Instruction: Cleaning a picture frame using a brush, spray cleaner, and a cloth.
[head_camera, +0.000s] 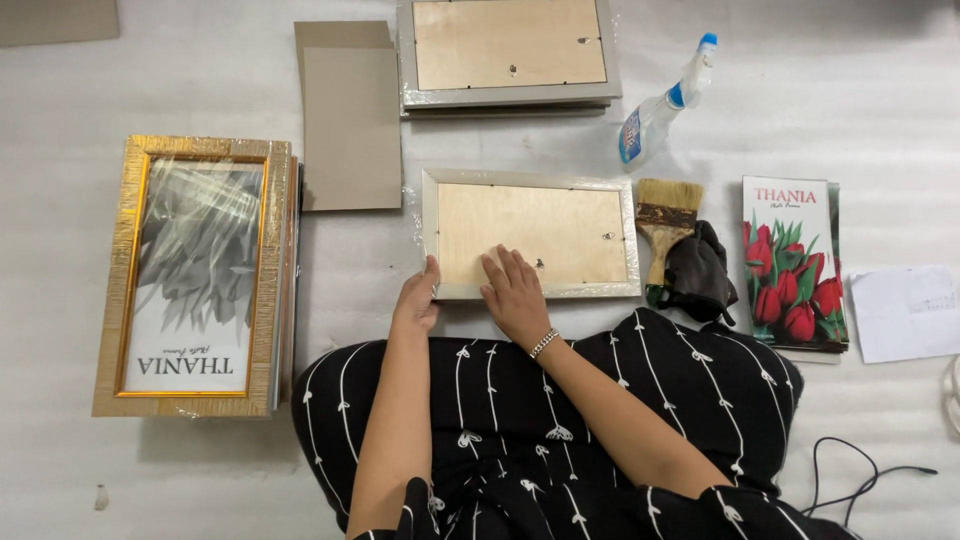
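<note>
My left hand (416, 300) pinches the lower left corner of the grey picture frame (531, 233), which lies face down on the white surface (800, 120) just ahead of my lap. My right hand (513, 290) rests flat, fingers spread, on its wooden backing, with a paintbrush (665, 222) just right of the frame.

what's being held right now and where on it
The left hand grips the face-down picture frame at its near left corner; the right hand lies flat on its backing board.
</note>
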